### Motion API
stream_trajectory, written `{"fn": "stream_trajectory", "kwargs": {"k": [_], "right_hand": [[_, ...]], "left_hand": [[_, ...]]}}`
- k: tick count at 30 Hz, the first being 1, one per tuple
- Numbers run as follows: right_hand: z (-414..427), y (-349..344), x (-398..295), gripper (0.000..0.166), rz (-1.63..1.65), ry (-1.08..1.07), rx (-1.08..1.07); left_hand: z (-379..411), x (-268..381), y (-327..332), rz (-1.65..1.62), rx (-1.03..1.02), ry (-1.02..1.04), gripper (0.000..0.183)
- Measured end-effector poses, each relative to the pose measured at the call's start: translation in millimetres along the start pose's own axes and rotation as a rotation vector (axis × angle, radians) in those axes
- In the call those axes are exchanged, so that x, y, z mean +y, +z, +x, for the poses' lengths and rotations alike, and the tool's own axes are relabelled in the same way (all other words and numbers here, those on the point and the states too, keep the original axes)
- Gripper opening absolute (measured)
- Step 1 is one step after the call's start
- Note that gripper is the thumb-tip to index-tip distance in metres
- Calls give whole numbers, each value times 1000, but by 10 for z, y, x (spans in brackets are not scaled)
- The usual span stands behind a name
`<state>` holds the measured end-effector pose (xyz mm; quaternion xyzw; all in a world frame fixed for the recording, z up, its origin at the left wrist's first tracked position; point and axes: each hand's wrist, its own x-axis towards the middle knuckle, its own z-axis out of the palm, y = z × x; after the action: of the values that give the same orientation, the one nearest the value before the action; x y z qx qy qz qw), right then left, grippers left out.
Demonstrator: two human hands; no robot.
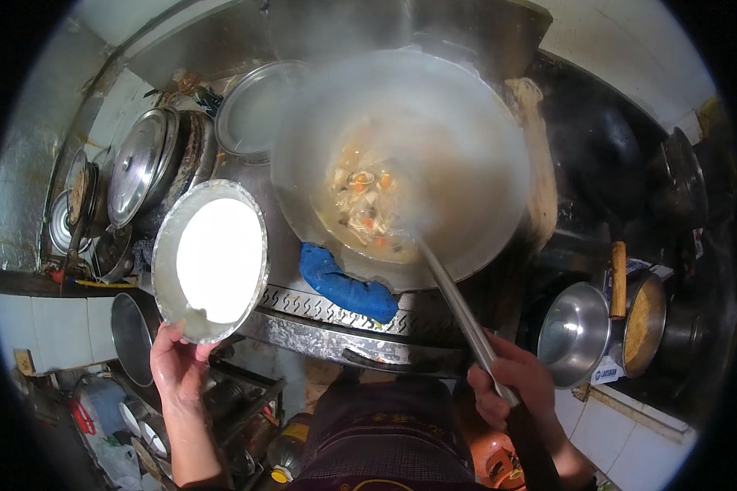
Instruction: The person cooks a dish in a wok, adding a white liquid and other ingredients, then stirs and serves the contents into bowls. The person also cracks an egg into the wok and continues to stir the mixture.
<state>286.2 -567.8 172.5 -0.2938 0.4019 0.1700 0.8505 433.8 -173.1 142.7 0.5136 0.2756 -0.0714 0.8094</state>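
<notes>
My left hand [183,362] grips the near rim of a metal bowl [164,270] filled with bright white liquid [221,261]. The bowl is held to the left of a large steaming wok [307,202]. Around the handle of a long metal ladle [457,304] my right hand [516,380] is closed. The ladle's head end is hidden in the broth and steam. Soup [368,208] with pale shreds, orange pieces and dark bits shows in the wok's left part. A blue cloth [347,285] wraps the wok's near handle.
Lidded pots [138,166] and a round metal pan [255,113] stand at the back left. To the right are a steel bowl [574,334], a pot of yellowish crumbs [643,325] and a dark wok [608,159]. A plastic bottle [290,448] stands below the stove edge [319,340].
</notes>
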Motion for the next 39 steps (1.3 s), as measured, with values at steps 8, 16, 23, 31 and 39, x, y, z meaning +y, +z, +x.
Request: {"fn": "stream_trajectory", "kwargs": {"k": [8,16,23,31,39], "right_hand": [[-562,55,-271,73,-307,-57,103],[-534,-121,-394,70,-910,-354,243],[-104,-709,-13,63,-1309,-869,508],[372,-1392,464,68,-1371,-782,337],[-691,-133,-142,50,128,-448,-192]], "left_hand": [[-35,-93,209,4,-25,-3,35],[-104,-128,351,-37,-47,-3,38],[-276,-216,375,-50,3,38,39],[-404,-196,225,-114,6,17,37],[-559,-73,-382,-303,-63,89,37]]}}
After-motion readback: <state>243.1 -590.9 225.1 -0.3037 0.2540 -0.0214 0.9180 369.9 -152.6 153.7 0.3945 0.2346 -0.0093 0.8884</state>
